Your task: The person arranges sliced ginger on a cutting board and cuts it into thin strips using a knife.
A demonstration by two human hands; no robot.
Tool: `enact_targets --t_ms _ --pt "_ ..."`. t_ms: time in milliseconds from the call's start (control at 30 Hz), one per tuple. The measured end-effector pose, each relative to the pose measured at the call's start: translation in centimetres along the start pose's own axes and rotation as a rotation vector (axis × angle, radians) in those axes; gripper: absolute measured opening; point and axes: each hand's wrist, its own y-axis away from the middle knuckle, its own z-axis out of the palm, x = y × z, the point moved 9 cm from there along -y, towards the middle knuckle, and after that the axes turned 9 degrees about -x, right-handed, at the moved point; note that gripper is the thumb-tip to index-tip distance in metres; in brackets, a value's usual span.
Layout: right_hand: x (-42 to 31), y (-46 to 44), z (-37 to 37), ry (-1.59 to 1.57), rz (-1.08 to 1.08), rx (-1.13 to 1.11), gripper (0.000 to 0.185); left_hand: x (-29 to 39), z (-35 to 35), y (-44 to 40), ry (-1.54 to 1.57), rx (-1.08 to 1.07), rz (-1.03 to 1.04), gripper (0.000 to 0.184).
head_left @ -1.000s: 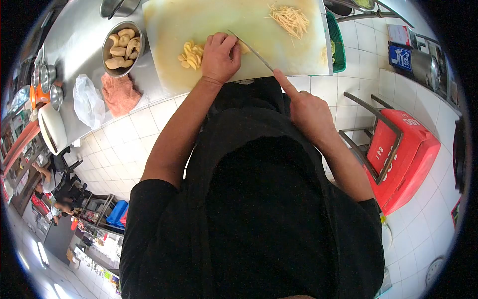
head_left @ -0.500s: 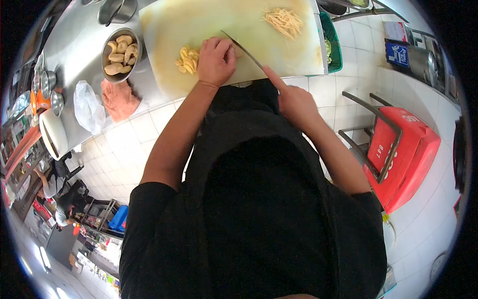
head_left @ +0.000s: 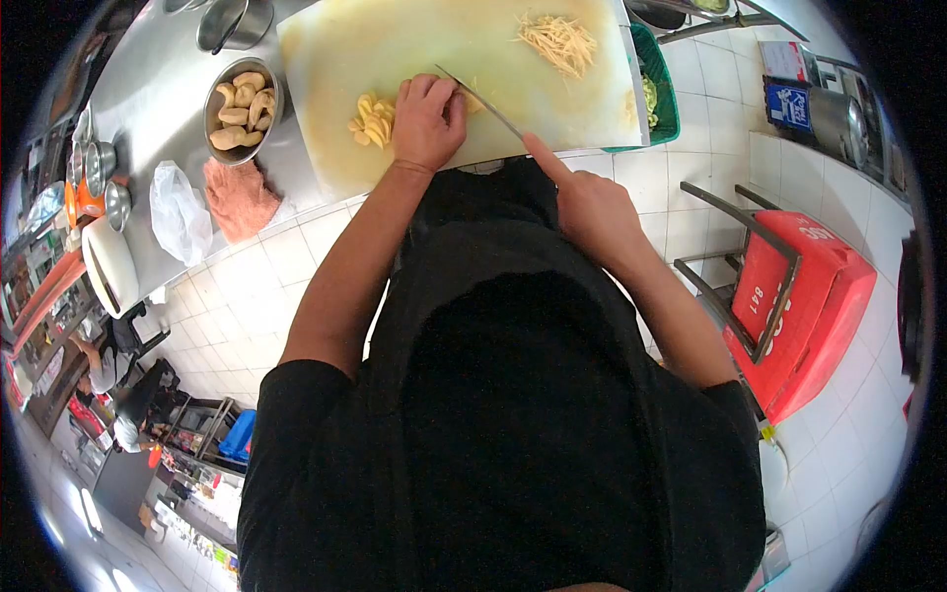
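On the pale cutting board (head_left: 345, 59) my left hand (head_left: 429, 123) presses down with bent fingers; what lies under them is hidden. My right hand (head_left: 597, 207) grips a kitchen knife (head_left: 485, 105), index finger stretched along it. Its blade slants across the board, close to my left fingertips. A few pale yellow bits show beside the blade. Left of my left hand sits a small heap of yellow slices (head_left: 372, 120), which look like ginger. Thin cut strips (head_left: 558, 44) form a pile at the board's far right.
A metal bowl (head_left: 211, 133) of peeled, knobbly pieces stands left of the board. Near it are a cloth (head_left: 240, 200), a plastic bag (head_left: 180, 212) and a metal pot (head_left: 258, 22). A green basket (head_left: 667, 109) and a red stool (head_left: 799, 316) are at right.
My right hand has shifted slightly down and to the right with the knife. Small yellow bits now show beside the blade. My left hand has stayed nearly in place.
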Motion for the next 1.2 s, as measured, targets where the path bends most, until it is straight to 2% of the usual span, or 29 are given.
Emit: enact_targets --t_ms 233,333,433,667,1033,1200 --pt "0.0 0.6 0.0 0.023 0.062 -0.094 0.092 -0.1 0.2 -0.1 -0.007 -0.014 -0.011 0.013" --pt "-0.1 0.2 0.1 0.022 0.032 -0.037 0.093 -0.3 0.2 0.0 -0.004 -0.015 -0.023 0.013" --pt "-0.3 0.9 -0.5 0.004 0.035 -0.074 0.093 -0.4 0.3 0.1 -0.005 -0.022 -0.025 0.013" --pt "0.9 -3.8 2.0 -0.045 0.024 -0.003 0.092 -0.3 0.0 -0.2 -0.010 -0.011 -0.017 0.012" --pt "0.2 -1.1 0.2 -0.008 -0.003 0.029 0.091 0.1 0.0 0.1 -0.010 -0.003 -0.008 0.012" --pt "1.4 -5.2 1.2 -0.028 -0.059 0.114 0.088 0.0 0.1 0.0 0.001 0.003 -0.005 0.012"
